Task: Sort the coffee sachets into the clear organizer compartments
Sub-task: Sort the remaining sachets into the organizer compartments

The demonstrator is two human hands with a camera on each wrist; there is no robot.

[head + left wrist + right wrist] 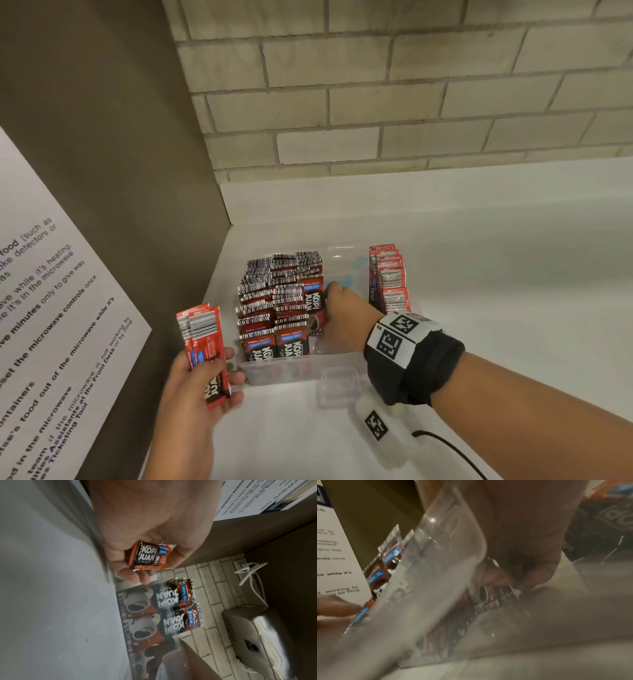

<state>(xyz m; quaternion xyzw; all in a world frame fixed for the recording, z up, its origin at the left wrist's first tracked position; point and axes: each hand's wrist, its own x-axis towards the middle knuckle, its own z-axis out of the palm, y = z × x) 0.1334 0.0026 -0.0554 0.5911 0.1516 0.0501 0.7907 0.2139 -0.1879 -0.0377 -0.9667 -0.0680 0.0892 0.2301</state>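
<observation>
- Brick wall (376, 85) at back, brown side panel (102, 137) beyond left hand with a white printed notice (51, 308) stuck on it.
- White counter (479, 257) under both hands.
- Clear organizer (294, 371) on counter, between the two hands; right hand reaches into it, left hand just beside its near-left corner.
- Packed sachets (274, 301) fill the compartments just left of right hand, upright, barcode edges up; front ones read KOPI JUAN.
- Red sachet row (388, 277) stands upright just beyond and right of right wrist, at organizer's right side; in or beside the bin, cannot tell.
- Middle compartment around right hand mostly bare clear plastic.
- Right hand (346, 315) inside organizer, fingers curled, pinching a sachet edge (498, 595) against the packed stack; wrist view blurred through the clear wall.
- Left hand (198, 383) held above counter, apart from bin, gripping a small held stack (205, 349) of red sachets, thumb across front; left wrist view shows KOPI JUAN face in the palm.
- Small clear lid-like piece (339, 387) on counter just under right wrist, touching organizer's front.
- Wrist band (404, 346) with black-and-white markers on right wrist.
</observation>
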